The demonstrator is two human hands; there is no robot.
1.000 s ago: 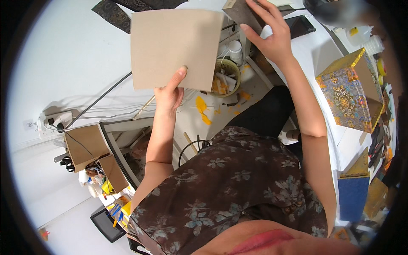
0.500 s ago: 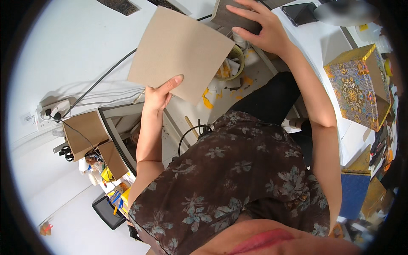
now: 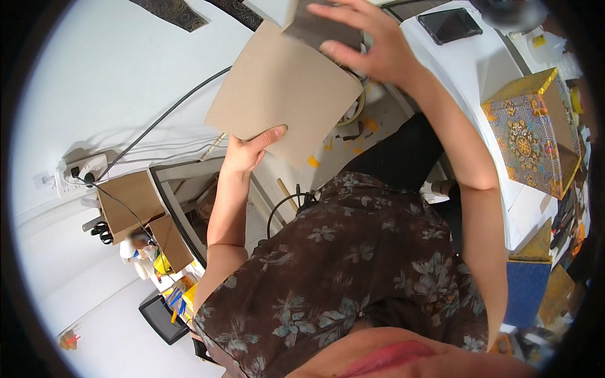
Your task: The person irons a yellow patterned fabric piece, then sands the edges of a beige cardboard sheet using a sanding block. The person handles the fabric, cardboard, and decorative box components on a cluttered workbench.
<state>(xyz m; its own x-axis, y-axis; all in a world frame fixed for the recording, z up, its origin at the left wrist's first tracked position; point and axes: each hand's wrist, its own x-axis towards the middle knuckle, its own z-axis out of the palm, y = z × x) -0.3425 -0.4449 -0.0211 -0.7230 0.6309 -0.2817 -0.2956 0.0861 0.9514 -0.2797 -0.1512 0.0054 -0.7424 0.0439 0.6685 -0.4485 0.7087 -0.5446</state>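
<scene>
A flat, square sheet of beige cardboard [image 3: 287, 88] is held up and tilted by my left hand [image 3: 252, 150]. The thumb lies on its face near the lower edge; the other fingers are mostly hidden behind it. At the sheet's top edge is a dark grey-brown, block-like piece [image 3: 321, 34] with a paler side. My right hand [image 3: 378, 47] grips that piece from the right, slightly blurred, thumb below and fingers across it. The piece overlaps the sheet's upper edge in the picture; whether they touch I cannot tell.
On the white work surface at right lie a black phone [image 3: 449, 26] and a patterned, gold-edged box [image 3: 524, 138]. A blue board [image 3: 526, 290] is farther down. Below the sheet, a round scrap bin [image 3: 360, 107] stands among orange scraps. A black cable [image 3: 169, 120] runs to a wall power strip [image 3: 88, 169].
The cardboard sheet and my left hand have shifted a little right and down. My right hand has brought the dark piece leftward, over the sheet's top edge.
</scene>
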